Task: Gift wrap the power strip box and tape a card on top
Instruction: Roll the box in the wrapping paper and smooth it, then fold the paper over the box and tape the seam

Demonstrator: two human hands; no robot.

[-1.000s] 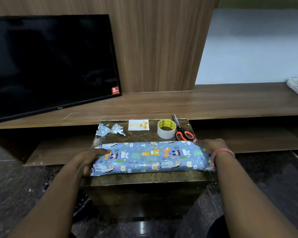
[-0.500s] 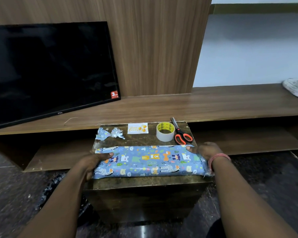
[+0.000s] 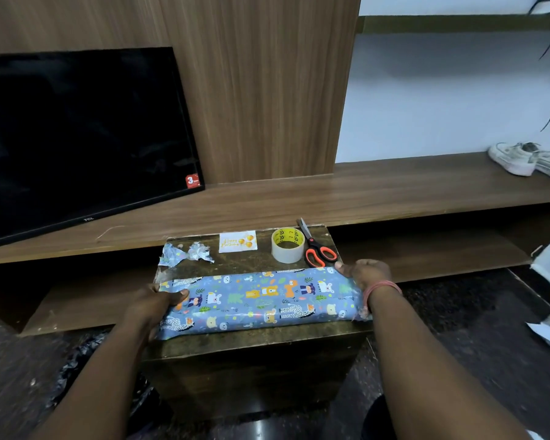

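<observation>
The wrapped power strip box (image 3: 261, 301) is lying lengthwise across the small dark desk (image 3: 258, 346), covered in blue paper printed with cartoon animals. The left hand (image 3: 153, 308) is gripping its left end, thumb lying across the top of the paper and fingers curling around the end. The right hand (image 3: 367, 274) is holding the right end — fingers bending over the far edge, with a pink band sitting on the wrist.

Behind the box, along the desk's far edge, the birthday card (image 3: 238, 242) is lying flat and apart from the box. To its right, a roll of tape (image 3: 288, 245) is standing on its side edge, and orange-handled scissors (image 3: 315, 249) are lying just beside it. Two crumpled paper scraps (image 3: 186, 253) are sitting at the far left corner.

A black television (image 3: 77, 138) is leaning on the wooden shelf (image 3: 331, 195) beyond, and white sneakers (image 3: 527, 158) are resting at the shelf's right end.
</observation>
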